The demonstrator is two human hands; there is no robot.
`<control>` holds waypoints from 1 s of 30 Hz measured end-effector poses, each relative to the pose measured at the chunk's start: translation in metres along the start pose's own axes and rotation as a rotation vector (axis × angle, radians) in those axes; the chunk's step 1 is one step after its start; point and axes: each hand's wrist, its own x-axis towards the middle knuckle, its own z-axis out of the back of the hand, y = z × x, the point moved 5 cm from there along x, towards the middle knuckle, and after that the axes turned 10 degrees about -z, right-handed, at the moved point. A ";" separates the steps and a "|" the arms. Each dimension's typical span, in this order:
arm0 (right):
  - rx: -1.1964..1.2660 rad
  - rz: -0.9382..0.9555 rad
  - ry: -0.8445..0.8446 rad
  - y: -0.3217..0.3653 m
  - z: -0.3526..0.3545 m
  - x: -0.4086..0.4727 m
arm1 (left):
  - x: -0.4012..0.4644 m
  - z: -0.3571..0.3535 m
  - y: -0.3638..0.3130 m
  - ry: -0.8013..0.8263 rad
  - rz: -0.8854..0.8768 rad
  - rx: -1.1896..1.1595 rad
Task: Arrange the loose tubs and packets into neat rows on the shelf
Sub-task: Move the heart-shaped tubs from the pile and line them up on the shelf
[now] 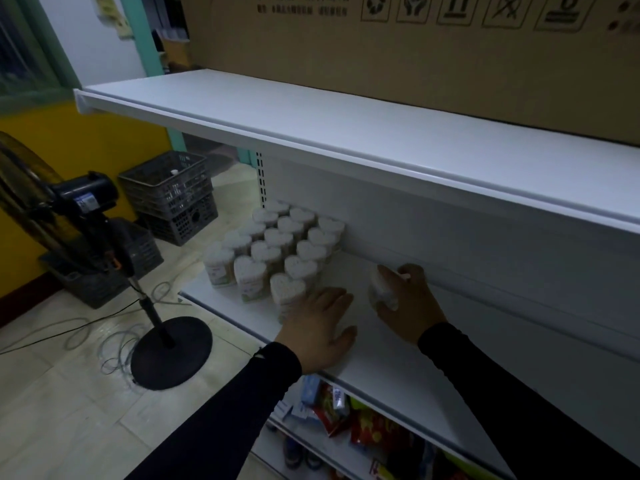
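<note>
**Shelf stocking: tub block mostly built, one tub in hand**

White metal shelf [398, 362] in a dim shop corner, cardboard box on the top shelf, fan and crates on the floor at left. Heart-shaped tubs [277, 251] stand in tidy rows at the shelf's left end, looks like most of the job done. Left hand [320, 323] lies flat, fingers spread, against the nearest front tub. Right hand [408, 299] grips one loose tub [381, 289], fingers curled round it, just right of the block, apart from it. Left: seat this tub in line. Red packets [349, 417] sit on the lower shelf, jumbled, likely unsorted.
</note>
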 end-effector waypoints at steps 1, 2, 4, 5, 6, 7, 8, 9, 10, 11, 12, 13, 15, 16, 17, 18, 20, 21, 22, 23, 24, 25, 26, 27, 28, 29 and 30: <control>-0.002 -0.010 -0.008 -0.002 0.001 0.003 | 0.000 -0.011 0.004 0.093 0.059 0.005; 0.014 -0.013 -0.015 -0.004 -0.001 0.007 | -0.002 -0.021 0.008 0.152 0.103 0.015; 0.032 -0.018 -0.012 -0.007 -0.007 0.015 | -0.006 -0.036 0.014 0.221 0.150 0.032; 0.027 -0.016 -0.004 -0.007 -0.009 0.019 | -0.008 -0.044 0.016 0.236 0.159 0.048; 0.037 -0.014 -0.006 -0.006 -0.012 0.023 | -0.010 -0.048 0.018 0.242 0.160 0.068; 0.064 -0.029 -0.010 -0.004 -0.012 0.027 | -0.011 -0.052 0.019 0.243 0.158 0.086; 0.087 -0.043 -0.022 -0.001 -0.012 0.031 | -0.012 -0.055 0.020 0.238 0.154 0.101; 0.093 -0.055 -0.039 0.003 -0.011 0.035 | -0.013 -0.056 0.021 0.228 0.148 0.111; 0.092 -0.059 -0.055 0.008 -0.010 0.038 | -0.013 -0.056 0.021 0.219 0.143 0.112; 0.085 -0.058 -0.068 0.013 -0.010 0.042 | -0.013 -0.056 0.021 0.211 0.137 0.109; 0.079 -0.048 -0.078 0.015 -0.012 0.047 | -0.013 -0.056 0.021 0.208 0.131 0.106; 0.063 -0.032 -0.084 0.018 -0.014 0.053 | -0.013 -0.057 0.021 0.206 0.126 0.106; 0.024 0.010 -0.077 0.023 -0.020 0.064 | -0.014 -0.058 0.021 0.197 0.121 0.110; 0.001 0.022 -0.073 0.025 -0.022 0.070 | -0.014 -0.059 0.020 0.191 0.120 0.110; -0.022 0.024 -0.065 0.027 -0.023 0.076 | -0.014 -0.058 0.020 0.187 0.118 0.107; -0.044 0.026 -0.060 0.029 -0.025 0.082 | -0.014 -0.058 0.020 0.185 0.116 0.101; -0.089 0.023 -0.050 0.031 -0.028 0.093 | -0.014 -0.058 0.021 0.179 0.117 0.096; -0.106 0.016 -0.045 0.031 -0.029 0.097 | -0.014 -0.057 0.021 0.177 0.118 0.095; -0.119 0.008 -0.046 0.031 -0.030 0.100 | -0.014 -0.057 0.021 0.176 0.118 0.097; -0.126 -0.001 -0.050 0.030 -0.031 0.101 | -0.013 -0.057 0.021 0.176 0.117 0.099; -0.125 -0.005 -0.058 0.031 -0.032 0.102 | -0.013 -0.058 0.021 0.175 0.116 0.100; -0.118 -0.010 -0.062 0.031 -0.033 0.103 | -0.013 -0.057 0.021 0.173 0.115 0.099; -0.108 -0.012 -0.065 0.031 -0.034 0.103 | -0.013 -0.058 0.021 0.171 0.115 0.097; -0.099 -0.014 -0.067 0.032 -0.035 0.103 | -0.014 -0.058 0.021 0.166 0.117 0.097; -0.094 -0.012 -0.072 0.033 -0.035 0.103 | -0.014 -0.058 0.022 0.162 0.117 0.098; -0.093 -0.011 -0.075 0.034 -0.035 0.102 | -0.014 -0.058 0.022 0.160 0.116 0.099; -0.095 -0.012 -0.077 0.034 -0.035 0.102 | -0.014 -0.057 0.022 0.163 0.116 0.098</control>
